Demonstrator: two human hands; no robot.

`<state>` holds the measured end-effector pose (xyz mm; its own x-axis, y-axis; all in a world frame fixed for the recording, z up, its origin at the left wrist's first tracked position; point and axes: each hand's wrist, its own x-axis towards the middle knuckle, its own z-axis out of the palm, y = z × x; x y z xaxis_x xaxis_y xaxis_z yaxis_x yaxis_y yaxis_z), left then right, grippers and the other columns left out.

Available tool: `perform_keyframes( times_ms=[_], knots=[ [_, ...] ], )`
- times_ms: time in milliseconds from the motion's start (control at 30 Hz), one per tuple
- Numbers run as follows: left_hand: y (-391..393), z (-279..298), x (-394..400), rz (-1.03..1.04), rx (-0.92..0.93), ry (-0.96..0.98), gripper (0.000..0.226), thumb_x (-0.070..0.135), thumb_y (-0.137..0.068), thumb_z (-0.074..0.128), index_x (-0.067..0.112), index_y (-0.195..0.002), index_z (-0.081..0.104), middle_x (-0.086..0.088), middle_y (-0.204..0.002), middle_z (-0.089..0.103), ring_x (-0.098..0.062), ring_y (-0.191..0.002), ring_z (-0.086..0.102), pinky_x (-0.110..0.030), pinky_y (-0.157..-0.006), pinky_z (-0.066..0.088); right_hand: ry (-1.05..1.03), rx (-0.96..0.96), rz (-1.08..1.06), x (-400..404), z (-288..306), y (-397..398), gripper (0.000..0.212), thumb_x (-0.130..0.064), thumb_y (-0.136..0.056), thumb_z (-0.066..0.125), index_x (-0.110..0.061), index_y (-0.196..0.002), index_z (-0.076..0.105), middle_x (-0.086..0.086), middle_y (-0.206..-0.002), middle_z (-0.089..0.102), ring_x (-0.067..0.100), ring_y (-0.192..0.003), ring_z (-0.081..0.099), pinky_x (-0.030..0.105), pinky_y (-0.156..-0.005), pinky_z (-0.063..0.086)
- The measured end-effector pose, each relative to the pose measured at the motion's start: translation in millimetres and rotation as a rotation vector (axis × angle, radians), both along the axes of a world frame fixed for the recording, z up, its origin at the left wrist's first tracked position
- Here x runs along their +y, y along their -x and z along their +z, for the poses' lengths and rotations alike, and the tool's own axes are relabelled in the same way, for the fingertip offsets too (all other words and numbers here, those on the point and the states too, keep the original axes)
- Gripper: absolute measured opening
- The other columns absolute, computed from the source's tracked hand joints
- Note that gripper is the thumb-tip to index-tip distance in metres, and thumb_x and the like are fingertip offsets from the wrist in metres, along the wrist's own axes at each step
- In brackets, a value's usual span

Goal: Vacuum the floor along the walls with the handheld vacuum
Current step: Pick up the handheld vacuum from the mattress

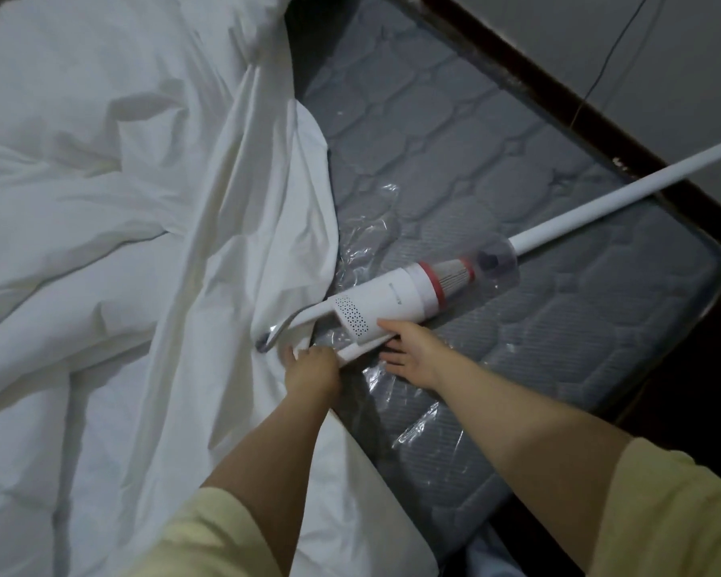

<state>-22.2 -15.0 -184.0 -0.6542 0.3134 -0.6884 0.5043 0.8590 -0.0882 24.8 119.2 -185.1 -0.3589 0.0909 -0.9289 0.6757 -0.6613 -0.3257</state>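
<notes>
Head view: handheld vacuum (396, 299) lies on its side on the bare grey quilted mattress (537, 310), just beside the edge of the pushed-back white sheet (121, 202); its white motor body with a perforated vent faces the camera; red-ringed filter and clear dust cup sit toward the right; long white tube (625, 193) runs up and right past the mattress edge, over the dark wooden bed frame (529, 72), out of frame. Clear plastic film (413, 414) lies crumpled on the mattress under and around the vacuum body. Left hand (313, 368) is at the handle end of the vacuum; fingers curled round the white handle part, gripping it; the hand rests at the sheet's edge. Right hand (413, 351) is beside the vacuum body; fingers extended and fairly straight, tips touching the lower side of the body near the vent; not closed round it. Both forearms bare; pale yellow sleeves (662, 514) at lower frame. Thin dark cord (612, 56) hangs along the light wall at upper right.
</notes>
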Motion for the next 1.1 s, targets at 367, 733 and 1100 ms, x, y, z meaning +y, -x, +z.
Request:
perform_keyframes(
  times_ms=[367, 733, 1100],
  knots=[
    [-22.3, 111.4, 36.0, -0.189, -0.011, -0.351, 0.031, 0.028, -0.089, 0.052, 0.007, -0.112, 0.054, -0.014, -0.113, 0.063, -0.035, -0.104, 0.06, -0.036, -0.083, 0.047, 0.073, 0.115, -0.495, 21.1, 68.9, -38.6, 0.069, -0.035, -0.079, 0.072, -0.018, -0.139, 0.042, 0.01, -0.135, 0.053, 0.032, -0.124, 0.049, 0.057, -0.103, 0.038],
    [-119.4, 248.2, 102.6, -0.746, -0.104, -0.428, 0.026, 0.015, -0.087, 0.052, 0.006, -0.112, 0.056, -0.012, -0.115, 0.06, -0.03, -0.104, 0.059, -0.031, -0.073, 0.041, -0.071, 0.155, -1.065, 26.0, 214.1, -187.2, 0.032, -0.032, -0.086, 0.066, -0.014, -0.104, 0.046, 0.012, -0.088, 0.057, 0.033, -0.09, 0.055, 0.053, -0.1, 0.042],
    [-330.5, 300.3, 118.5, -1.119, -0.308, -0.282, 0.038, 0.017, -0.089, 0.058, 0.004, -0.124, 0.053, -0.011, -0.105, 0.062, -0.021, -0.09, 0.062, -0.025, -0.072, 0.048, -0.125, 0.079, -1.398, -34.0, 272.9, -396.4, 0.07, -0.042, -0.089, 0.059, -0.015, -0.147, 0.032, 0.019, -0.148, 0.037, 0.04, -0.134, 0.039, 0.052, -0.106, 0.037]
  ],
)
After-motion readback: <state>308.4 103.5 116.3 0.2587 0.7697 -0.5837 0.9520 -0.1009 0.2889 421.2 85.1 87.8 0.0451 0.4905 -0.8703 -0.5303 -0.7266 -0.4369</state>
